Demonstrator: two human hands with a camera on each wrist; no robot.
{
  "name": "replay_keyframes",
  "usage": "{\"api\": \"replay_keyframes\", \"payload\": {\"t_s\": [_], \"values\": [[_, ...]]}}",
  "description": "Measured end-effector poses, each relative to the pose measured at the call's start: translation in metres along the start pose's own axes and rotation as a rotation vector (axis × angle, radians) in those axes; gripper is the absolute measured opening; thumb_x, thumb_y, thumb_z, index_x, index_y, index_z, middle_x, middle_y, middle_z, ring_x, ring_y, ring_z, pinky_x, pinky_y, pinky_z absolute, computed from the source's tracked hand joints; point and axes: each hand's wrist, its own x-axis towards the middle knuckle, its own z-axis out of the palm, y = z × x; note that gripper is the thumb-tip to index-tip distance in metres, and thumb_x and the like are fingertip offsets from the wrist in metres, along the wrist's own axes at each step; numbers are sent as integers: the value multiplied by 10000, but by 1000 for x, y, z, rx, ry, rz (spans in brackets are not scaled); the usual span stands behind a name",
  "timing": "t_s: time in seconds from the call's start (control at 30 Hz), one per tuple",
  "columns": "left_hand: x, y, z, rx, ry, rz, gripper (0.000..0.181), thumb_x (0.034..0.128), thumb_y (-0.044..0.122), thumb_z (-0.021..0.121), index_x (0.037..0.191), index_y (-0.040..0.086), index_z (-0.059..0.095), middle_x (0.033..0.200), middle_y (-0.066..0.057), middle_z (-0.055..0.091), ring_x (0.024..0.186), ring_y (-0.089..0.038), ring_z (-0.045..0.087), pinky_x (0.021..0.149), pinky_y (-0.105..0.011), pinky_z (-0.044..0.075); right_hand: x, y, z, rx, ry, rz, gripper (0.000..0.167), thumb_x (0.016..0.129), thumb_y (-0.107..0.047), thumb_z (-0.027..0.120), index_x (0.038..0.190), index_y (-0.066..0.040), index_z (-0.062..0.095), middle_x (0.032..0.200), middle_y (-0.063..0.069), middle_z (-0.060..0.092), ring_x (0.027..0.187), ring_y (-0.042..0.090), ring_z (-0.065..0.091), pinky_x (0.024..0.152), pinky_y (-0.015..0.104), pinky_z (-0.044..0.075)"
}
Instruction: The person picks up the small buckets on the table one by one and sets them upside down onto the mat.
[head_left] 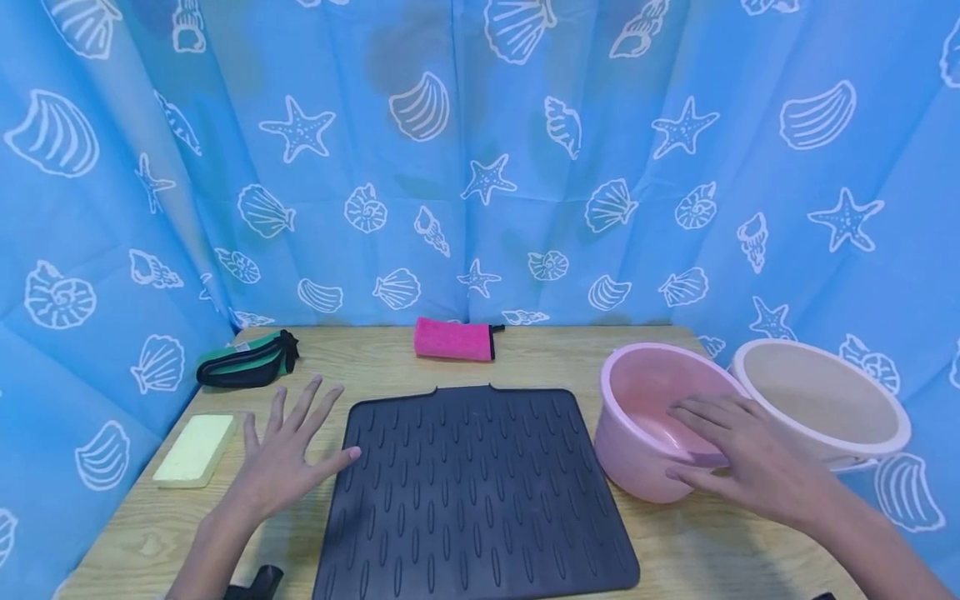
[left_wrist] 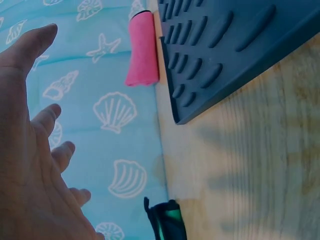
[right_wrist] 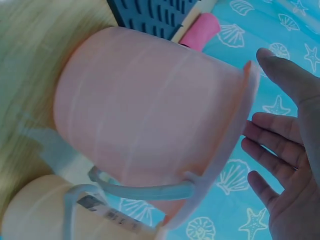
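My left hand (head_left: 281,467) hovers with spread fingers between the pale yellow sponge (head_left: 197,450) and the black ridged mat (head_left: 480,492); it holds nothing. In the left wrist view the same hand (left_wrist: 37,145) has its fingers apart. My right hand (head_left: 757,458) is over the near right rim of the pink bucket (head_left: 637,458), fingers extended. In the right wrist view that hand (right_wrist: 290,140) is beside the mouth of the bucket (right_wrist: 145,105), thumb and fingers apart; whether it touches the rim, I cannot tell.
A beige bucket (head_left: 832,400) stands right of the pink one. A rolled pink cloth (head_left: 453,340) lies behind the mat, and a green and black pouch (head_left: 249,362) at the back left. Blue shell-patterned curtain (head_left: 465,167) hangs around the wooden table (head_left: 337,358). A black object (head_left: 262,582) shows at the front edge.
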Motion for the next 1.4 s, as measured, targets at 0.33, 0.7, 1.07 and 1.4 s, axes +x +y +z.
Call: {"api": "replay_keyframes", "payload": {"t_s": [0.33, 0.7, 1.07, 1.4], "values": [[-2, 2, 10, -30, 7, 4, 913, 890, 676, 585, 1613, 350, 133, 1676, -64, 67, 1492, -450, -64, 1044, -785, -36, -12, 4, 9, -8, 36, -38, 589, 778, -514, 788, 1142, -56, 718, 1113, 95, 715, 1045, 334, 630, 1139, 155, 95], [6, 20, 23, -96, 28, 10, 907, 881, 629, 630, 1610, 327, 184, 1660, -98, 146, 1479, -489, 28, 1070, -753, 25, -14, 4, 16, 28, 45, -27, 479, 782, -439, 807, 1092, -81, 734, 1066, 43, 720, 1011, 286, 630, 1108, 155, 157], [16, 30, 31, -137, 22, 19, 905, 884, 643, 614, 1610, 342, 166, 1668, -62, 121, 1487, -474, 27, 1083, -741, 38, -9, 6, 19, 19, 108, -98, 542, 1009, -580, 457, 941, -142, 771, 896, -74, 708, 808, 124, 588, 769, 301, 444], [18, 36, 31, -161, 22, 13, 897, 883, 668, 599, 1607, 330, 191, 1668, -55, 122, 1483, -482, 41, 1074, -747, 62, -2, 0, 23, 8, 157, -85, 537, 1051, -480, 339, 768, -168, 673, 728, -130, 508, 600, -35, 468, 506, 139, 424]]}}
